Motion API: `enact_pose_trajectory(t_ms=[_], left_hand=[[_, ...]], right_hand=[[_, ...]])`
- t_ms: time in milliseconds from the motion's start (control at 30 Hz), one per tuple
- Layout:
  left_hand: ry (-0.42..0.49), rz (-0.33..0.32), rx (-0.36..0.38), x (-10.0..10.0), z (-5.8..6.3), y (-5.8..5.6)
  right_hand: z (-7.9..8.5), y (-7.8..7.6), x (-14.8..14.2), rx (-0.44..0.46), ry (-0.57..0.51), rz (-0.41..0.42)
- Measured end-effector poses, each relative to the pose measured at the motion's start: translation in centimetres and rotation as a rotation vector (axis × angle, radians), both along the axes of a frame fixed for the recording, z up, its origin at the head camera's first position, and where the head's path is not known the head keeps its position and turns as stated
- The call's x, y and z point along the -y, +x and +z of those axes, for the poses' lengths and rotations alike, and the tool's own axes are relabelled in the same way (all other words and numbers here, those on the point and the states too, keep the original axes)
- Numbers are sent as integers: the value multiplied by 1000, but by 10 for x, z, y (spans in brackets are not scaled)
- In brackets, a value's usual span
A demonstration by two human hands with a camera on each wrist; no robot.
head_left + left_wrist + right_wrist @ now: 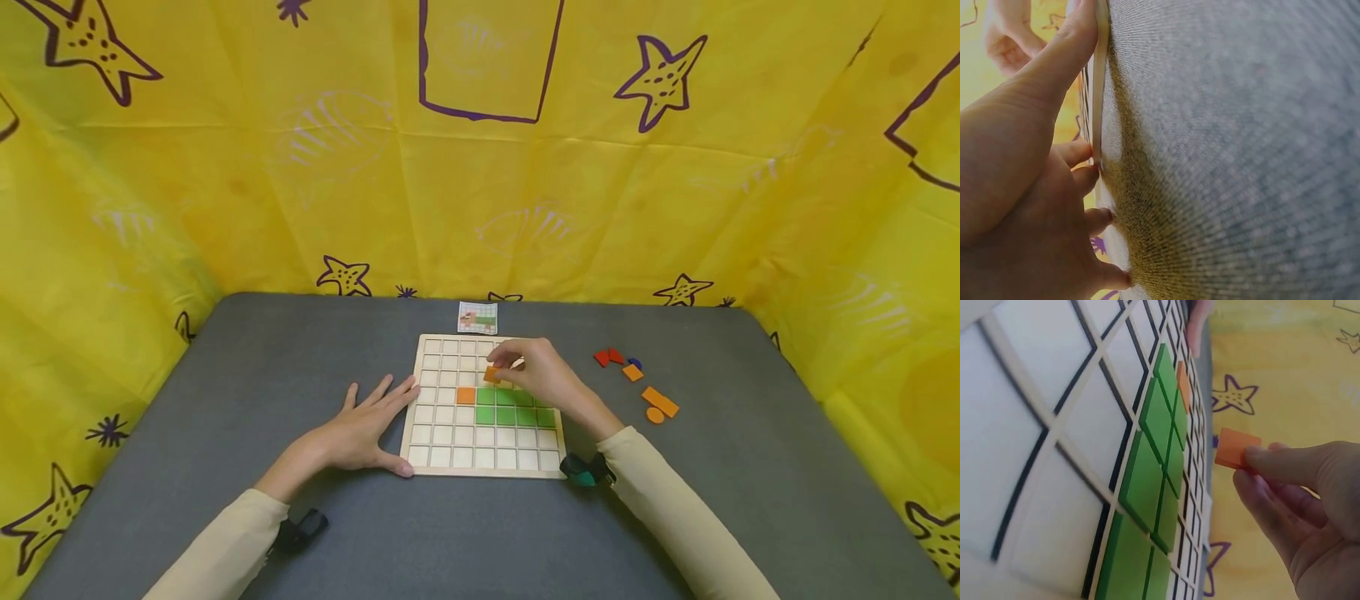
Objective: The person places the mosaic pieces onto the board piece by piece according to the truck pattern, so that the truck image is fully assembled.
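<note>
A wooden grid board (pixel 487 473) lies on the table, with two rows of green square tiles (pixel 506 415) set in its cells. One orange tile (pixel 466 396) sits in a cell just left of the green ones. Between thumb and fingertips my right hand (pixel 546 375) pinches another orange square tile (pixel 1237 447), held above the board; the right wrist view shows it clear of the surface. My left hand (pixel 360 429) is spread at the board's left side, thumb and fingertips touching its edge; in the left wrist view the thumb rests along the rim (pixel 1102 50).
A small printed card (pixel 477 318) with a coloured grid picture lies behind the board. To the right are loose pieces: red ones (pixel 615 356), a partly covered blue one (pixel 636 363), an orange square (pixel 633 373), an orange rectangle (pixel 663 402) and an orange circle (pixel 655 415). Yellow cloth surrounds the table.
</note>
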State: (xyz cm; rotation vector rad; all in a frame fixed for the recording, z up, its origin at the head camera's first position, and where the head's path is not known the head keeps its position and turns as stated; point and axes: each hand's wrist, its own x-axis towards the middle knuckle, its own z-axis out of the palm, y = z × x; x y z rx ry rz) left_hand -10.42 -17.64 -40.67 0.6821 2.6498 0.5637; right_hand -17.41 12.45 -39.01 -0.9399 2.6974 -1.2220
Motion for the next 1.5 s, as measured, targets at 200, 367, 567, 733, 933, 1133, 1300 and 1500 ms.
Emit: enact_pose_trajectory(t_ms=[200, 367, 567, 733, 933, 1133, 1300, 1500], left_hand=[[-12, 5, 1, -1, 0, -1], [-10, 7, 8, -1, -1, -1], [-10, 8, 8, -1, -1, -2], [-4, 6, 5, 0, -1, -2], [2, 4, 7, 0, -1, -2], [-6, 1, -1, 0, -2, -3], [-17, 6, 1, 0, -2, -3], [-6, 5, 3, 0, -1, -2]], right_hand=[[-5, -5, 9, 25, 5, 14], [-7, -8, 17, 17, 23, 18], [-12, -14, 26, 24, 14, 32], [-13, -16, 32, 39, 23, 36], [-13, -19, 38, 65, 53, 28], [-14, -21, 39, 80, 84, 17], [-13, -22, 41, 87, 124, 14], [-12, -22, 44, 88, 183, 12]])
